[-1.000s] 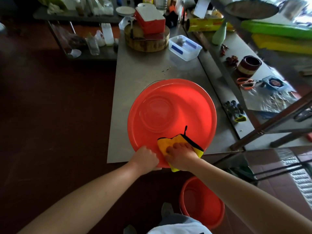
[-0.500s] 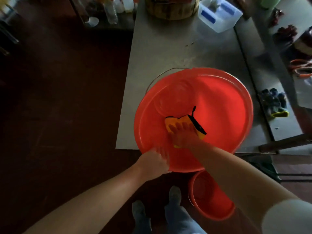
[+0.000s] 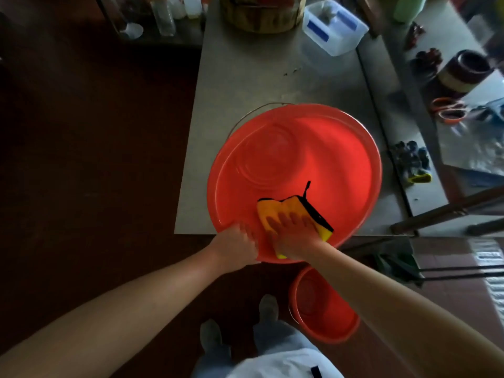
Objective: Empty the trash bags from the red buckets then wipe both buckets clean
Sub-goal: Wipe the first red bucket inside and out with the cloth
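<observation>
A large red bucket (image 3: 313, 148) stands at the near edge of the steel table (image 3: 245, 77), tipped toward me so I see its inside. My right hand (image 3: 293, 236) presses a yellow cloth with black trim (image 3: 283, 207) flat against the near inner wall, fingers spread. My left hand (image 3: 237, 242) grips the bucket's near rim just left of the cloth. A second, smaller red bucket (image 3: 327, 320) stands on the floor under my right forearm.
On the table's far end are a wooden block (image 3: 261, 15) and a clear plastic box (image 3: 334, 25). A side shelf on the right holds a brown bowl (image 3: 463, 70), orange scissors (image 3: 447, 107) and dark gloves (image 3: 411, 162). My feet are on the dark floor (image 3: 81, 159).
My right hand with the cloth slid from deeper inside the bucket back toward the near rim. My left hand stayed on the rim.
</observation>
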